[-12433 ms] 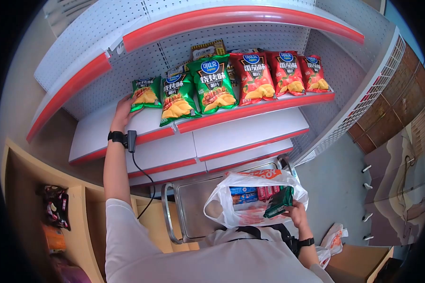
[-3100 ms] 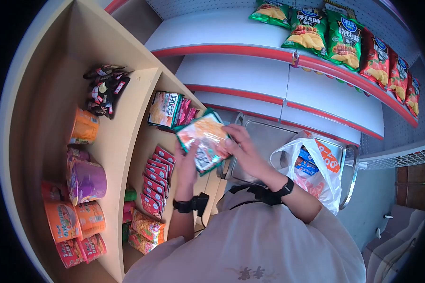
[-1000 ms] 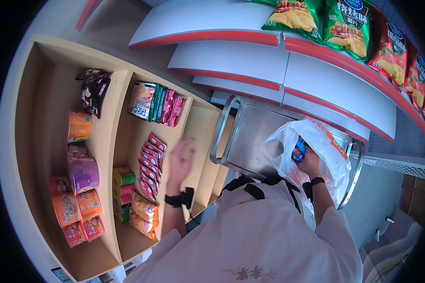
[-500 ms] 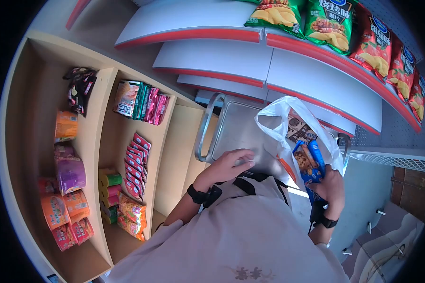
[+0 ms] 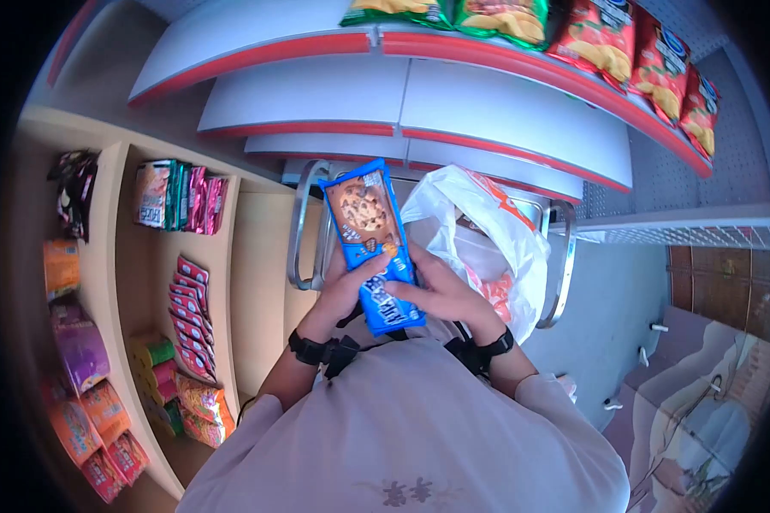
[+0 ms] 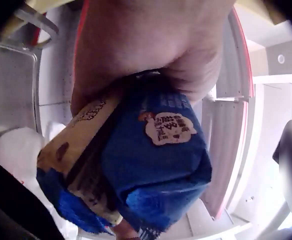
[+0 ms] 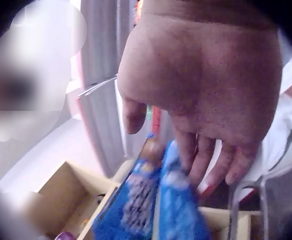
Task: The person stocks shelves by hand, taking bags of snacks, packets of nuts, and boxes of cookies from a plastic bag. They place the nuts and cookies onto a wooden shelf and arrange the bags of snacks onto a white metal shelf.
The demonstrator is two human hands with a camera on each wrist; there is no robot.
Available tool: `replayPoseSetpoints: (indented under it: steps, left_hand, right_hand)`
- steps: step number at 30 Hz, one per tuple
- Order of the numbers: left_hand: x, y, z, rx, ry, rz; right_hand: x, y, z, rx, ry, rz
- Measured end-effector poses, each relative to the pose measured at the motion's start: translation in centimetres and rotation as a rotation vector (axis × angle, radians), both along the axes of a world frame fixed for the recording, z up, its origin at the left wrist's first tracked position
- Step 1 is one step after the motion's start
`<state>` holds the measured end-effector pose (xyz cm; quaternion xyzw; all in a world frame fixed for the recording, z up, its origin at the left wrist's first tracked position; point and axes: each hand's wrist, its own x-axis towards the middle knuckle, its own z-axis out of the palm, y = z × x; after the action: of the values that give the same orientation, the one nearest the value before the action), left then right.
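Blue cookie packets [image 5: 372, 214] are held upright in front of the chest, with a cookie picture on the front one. My left hand [image 5: 340, 286] grips their left side, thumb across the front. On the right side my right hand [image 5: 443, 289] holds them between thumb and fingers. Two packets show in the left wrist view, a blue one [image 6: 158, 145] beside a brown-and-blue one [image 6: 81, 135], below my left hand [image 6: 151, 45]. My right hand [image 7: 201, 85] is above the blurred blue packets [image 7: 181, 205] in the right wrist view. Some fingers are hidden behind them.
A white plastic bag [image 5: 526, 256] stands on the metal cart [image 5: 304, 231], right of the packets. Wooden shelves [image 5: 248, 282] at left hold green and pink packets [image 5: 180, 197], red packets [image 5: 191, 316] and cups [image 5: 81, 346]. Chip bags [image 5: 595, 38] line the upper shelf.
My right hand has brought the blue packets out of the bag and leftward to the chest. My left hand, empty before, now grips them too. The head view has shifted.
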<state>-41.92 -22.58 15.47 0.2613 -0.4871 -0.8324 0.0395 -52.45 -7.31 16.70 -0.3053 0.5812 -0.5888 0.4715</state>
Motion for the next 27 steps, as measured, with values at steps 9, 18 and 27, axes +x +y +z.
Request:
replayPoseSetpoints:
  steps: [9,18,27]
  left_hand:
    - [13.4,-5.9,-1.9,0.111,-0.153,0.514]
    - [21.3,-15.9,1.2,0.072,-0.042,0.983]
    - [20.2,-29.9,-2.2,-0.017,0.006,1.032]
  right_hand:
    - [-11.2,9.3,-30.2,0.72,0.769,-0.141]
    - [-16.0,6.9,-36.1,0.905,0.722,-0.283]
    - [-12.6,7.8,-34.2,0.793,0.358,-0.306]
